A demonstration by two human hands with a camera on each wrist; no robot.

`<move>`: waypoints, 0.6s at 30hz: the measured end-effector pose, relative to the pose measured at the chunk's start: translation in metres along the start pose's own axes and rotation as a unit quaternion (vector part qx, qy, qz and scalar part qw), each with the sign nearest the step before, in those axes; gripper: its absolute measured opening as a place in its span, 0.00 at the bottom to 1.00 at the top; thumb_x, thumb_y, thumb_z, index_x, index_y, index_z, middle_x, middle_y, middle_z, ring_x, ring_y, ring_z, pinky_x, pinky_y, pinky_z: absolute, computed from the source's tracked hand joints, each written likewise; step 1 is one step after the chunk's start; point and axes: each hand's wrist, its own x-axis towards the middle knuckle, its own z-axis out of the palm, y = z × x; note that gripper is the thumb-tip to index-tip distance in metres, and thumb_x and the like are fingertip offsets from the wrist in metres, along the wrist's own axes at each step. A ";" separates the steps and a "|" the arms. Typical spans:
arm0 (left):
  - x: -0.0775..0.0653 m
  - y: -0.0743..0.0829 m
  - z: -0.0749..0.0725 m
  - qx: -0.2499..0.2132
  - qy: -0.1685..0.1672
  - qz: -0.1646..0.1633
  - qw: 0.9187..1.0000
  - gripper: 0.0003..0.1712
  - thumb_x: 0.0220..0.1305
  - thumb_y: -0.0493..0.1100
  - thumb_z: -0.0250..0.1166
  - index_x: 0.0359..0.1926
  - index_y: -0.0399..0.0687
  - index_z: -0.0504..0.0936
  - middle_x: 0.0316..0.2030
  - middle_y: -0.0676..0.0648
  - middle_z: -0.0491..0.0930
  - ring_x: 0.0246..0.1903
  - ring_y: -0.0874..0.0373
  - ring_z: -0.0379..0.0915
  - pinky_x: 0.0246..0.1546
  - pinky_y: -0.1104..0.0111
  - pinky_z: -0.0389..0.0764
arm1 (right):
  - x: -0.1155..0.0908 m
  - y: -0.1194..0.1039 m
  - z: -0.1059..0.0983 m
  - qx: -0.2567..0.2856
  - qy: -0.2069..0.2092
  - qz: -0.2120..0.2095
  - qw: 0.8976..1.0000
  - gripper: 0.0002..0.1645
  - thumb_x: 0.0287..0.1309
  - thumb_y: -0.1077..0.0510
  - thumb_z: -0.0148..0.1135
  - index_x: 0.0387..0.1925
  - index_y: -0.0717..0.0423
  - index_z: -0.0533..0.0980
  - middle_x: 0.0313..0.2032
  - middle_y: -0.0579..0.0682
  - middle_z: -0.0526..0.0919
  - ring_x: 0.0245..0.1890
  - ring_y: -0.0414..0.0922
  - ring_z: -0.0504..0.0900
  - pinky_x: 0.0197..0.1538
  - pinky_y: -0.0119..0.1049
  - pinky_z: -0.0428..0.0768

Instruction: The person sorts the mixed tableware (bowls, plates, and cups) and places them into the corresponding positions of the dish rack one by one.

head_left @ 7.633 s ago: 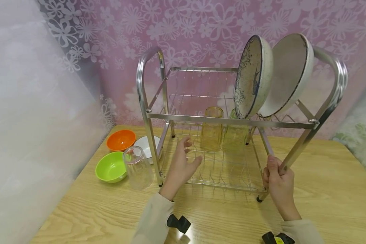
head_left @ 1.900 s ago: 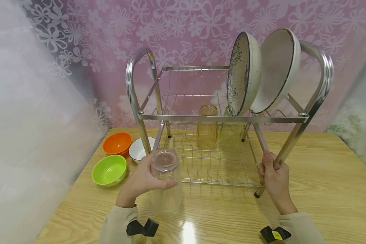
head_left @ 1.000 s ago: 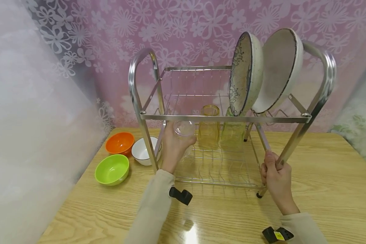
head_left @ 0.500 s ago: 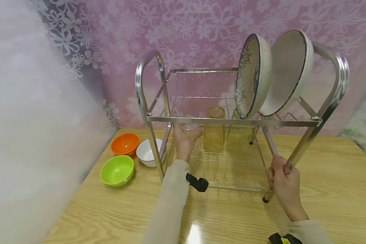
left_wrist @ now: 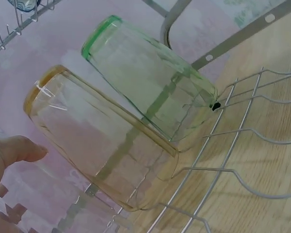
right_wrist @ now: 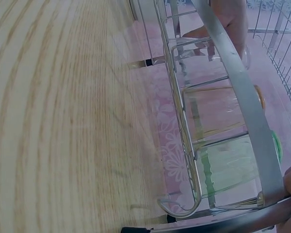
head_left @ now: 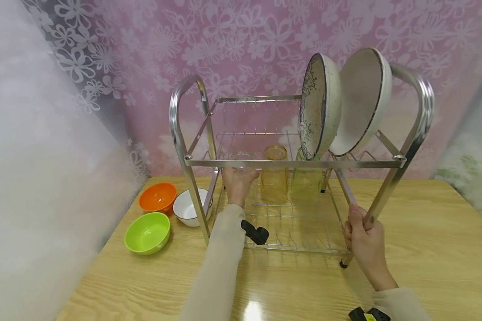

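Note:
My left hand reaches into the lower tier of a metal dish rack and grips a clear glass. In the left wrist view the thumb lies along its near side and the fingers show through it. The glass is bottom up, low over the wires. Just right of it an amber glass and a green glass stand in a row, also upside down. My right hand holds the rack's front right leg. In the head view the front bar partly hides the clear glass.
Two large enamel bowls lean on edge at the upper tier's right. Left of the rack, an orange bowl, a green bowl and a white bowl sit on the wooden table. A floral curtain hangs behind.
My left hand has carried the clear glass from the table beside the bowls, past the rack's front, into the lower tier next to the amber glass. My right hand keeps holding the leg.

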 end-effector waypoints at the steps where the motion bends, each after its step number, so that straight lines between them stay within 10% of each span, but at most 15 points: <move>1: 0.000 -0.001 0.000 0.007 0.000 0.000 1.000 0.40 0.40 0.28 0.77 0.58 0.43 0.74 0.55 0.41 0.76 0.54 0.47 0.73 0.53 0.57 0.75 | 0.000 -0.001 0.000 -0.001 -0.001 0.001 1.000 0.24 0.75 0.61 0.38 0.18 0.59 0.59 0.06 0.48 0.57 0.04 0.46 0.51 0.05 0.36 0.51; 11: 0.006 -0.007 -0.003 0.152 -0.006 0.027 0.988 0.42 0.44 0.41 0.80 0.62 0.45 0.71 0.58 0.43 0.74 0.61 0.47 0.66 0.62 0.54 0.65 | 0.000 0.000 0.003 -0.016 -0.003 -0.001 1.000 0.24 0.75 0.60 0.39 0.18 0.58 0.60 0.06 0.48 0.58 0.03 0.46 0.54 0.05 0.36 0.53; 18: 0.005 -0.014 -0.001 0.104 -0.024 0.019 0.994 0.44 0.42 0.35 0.77 0.61 0.49 0.67 0.53 0.45 0.75 0.53 0.52 0.71 0.54 0.58 0.72 | -0.001 -0.001 0.002 -0.013 -0.001 0.005 1.000 0.24 0.75 0.60 0.39 0.18 0.58 0.60 0.06 0.48 0.57 0.03 0.47 0.53 0.05 0.37 0.52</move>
